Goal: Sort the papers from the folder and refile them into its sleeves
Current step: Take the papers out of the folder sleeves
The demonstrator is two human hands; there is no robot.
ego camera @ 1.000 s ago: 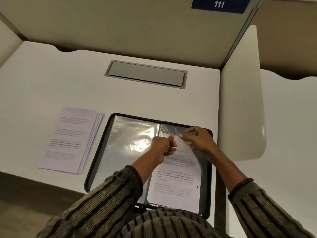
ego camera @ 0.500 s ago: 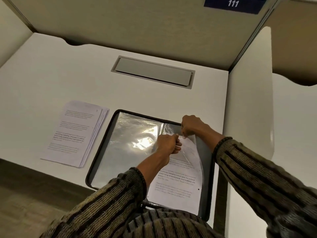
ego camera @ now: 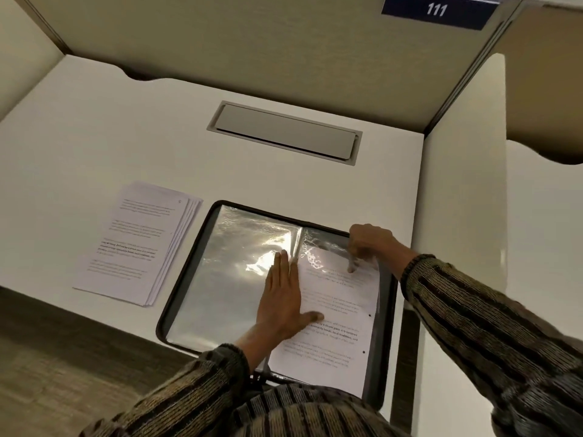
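Pressing flat on the open folder, the left hand lies with its fingers straight and together along the folder's middle fold. Its thumb is spread sideways onto the printed sheet in the folder's right half. The right hand sits at the folder's far right corner with its fingers curled. One fingertip points down onto the top of the sheet, where the clear sleeve is crumpled and catches the light. Whether the curled fingers pinch the plastic cannot be told. The sheet's upper part lies under that plastic, but how far it sits inside is unclear. The folder's left half shows a glossy sleeve page with a bright reflection. Both forearms wear striped knitted cuffs. A stack of papers, slightly fanned, lies just left of the folder and apart from it. The white desk carries both. Beyond the folder a grey hatch is set into the desk, and a white divider stands to the folder's right. A blue plate marked 111 hangs on the back wall beyond the folder.
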